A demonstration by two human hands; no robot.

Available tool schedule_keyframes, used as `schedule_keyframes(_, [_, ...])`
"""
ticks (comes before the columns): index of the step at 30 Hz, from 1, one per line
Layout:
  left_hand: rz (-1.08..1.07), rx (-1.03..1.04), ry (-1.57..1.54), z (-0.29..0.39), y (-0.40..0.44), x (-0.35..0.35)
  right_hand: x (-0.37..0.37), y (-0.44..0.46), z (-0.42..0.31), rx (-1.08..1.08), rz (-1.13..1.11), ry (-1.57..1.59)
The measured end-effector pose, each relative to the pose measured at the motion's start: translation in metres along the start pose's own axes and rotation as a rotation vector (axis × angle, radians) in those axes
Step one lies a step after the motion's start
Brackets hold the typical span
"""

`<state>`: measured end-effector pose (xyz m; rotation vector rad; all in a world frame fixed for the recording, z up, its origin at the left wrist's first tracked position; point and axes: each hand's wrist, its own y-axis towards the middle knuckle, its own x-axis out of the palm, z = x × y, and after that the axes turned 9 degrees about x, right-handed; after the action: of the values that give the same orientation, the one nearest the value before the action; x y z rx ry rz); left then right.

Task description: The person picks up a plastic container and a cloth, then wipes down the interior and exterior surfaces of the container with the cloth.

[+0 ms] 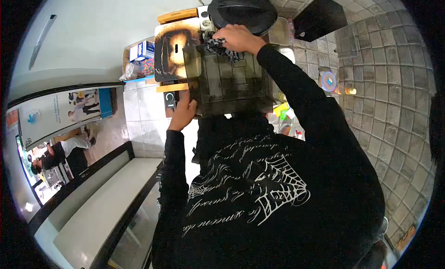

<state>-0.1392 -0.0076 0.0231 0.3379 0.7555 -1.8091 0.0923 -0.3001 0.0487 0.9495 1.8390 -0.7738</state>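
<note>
A smoky, see-through plastic box (232,86) is in front of my chest, its ribbed side facing me. My left hand (184,113) grips the box at its near left corner, with thumb and fingers on either side of the edge. Bunched in my right hand (240,39) is a dark checked cloth (222,50), pressed against the far edge of the box. My right fingertips are partly hidden in the cloth folds. Just beyond that hand sits a large black lid (242,10).
A scorched wooden board (177,48) stands left of the plastic box, beside a carton (134,62) with small packs. A black box (320,18) is on the tiled floor at right. A white-topped counter (102,213) runs along the lower left. Another person (60,155) is farther left.
</note>
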Motion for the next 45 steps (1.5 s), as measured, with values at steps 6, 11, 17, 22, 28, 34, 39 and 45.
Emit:
schedule_keyframes(6, [0.016, 0.034, 0.099, 0.010, 0.005, 0.004, -0.017, -0.024, -0.017, 0.011, 0.271, 0.139])
schedule_keyframes(11, [0.073, 0.293, 0.092, -0.034, 0.017, 0.016, 0.020, -0.088, -0.036, 0.141, 0.457, 0.632])
schedule_keyframes(17, [0.182, 0.383, 0.071, 0.015, 0.016, 0.015, 0.127, -0.101, -0.030, 0.368, -0.428, 1.053])
schedule_keyframes(22, [0.095, 0.162, 0.061, 0.016, 0.011, 0.009, 0.078, -0.077, -0.078, 0.253, -0.276, 1.348])
schedule_keyframes(28, [0.087, 0.210, -0.142, -0.006, 0.015, 0.018, 0.080, -0.038, -0.124, 0.125, -0.097, 1.193])
schedule_keyframes(34, [0.033, 0.009, -0.318, 0.059, 0.019, -0.011, 0.111, -0.018, -0.115, 0.136, -0.131, 1.457])
schedule_keyframes(39, [0.137, 0.214, -0.066, 0.023, 0.026, -0.010, 0.121, -0.015, -0.126, 0.431, -0.028, 1.637])
schedule_keyframes(45, [0.080, 0.125, 0.039, 0.038, 0.031, -0.023, 0.120, 0.004, -0.114, 0.668, -0.276, 1.479])
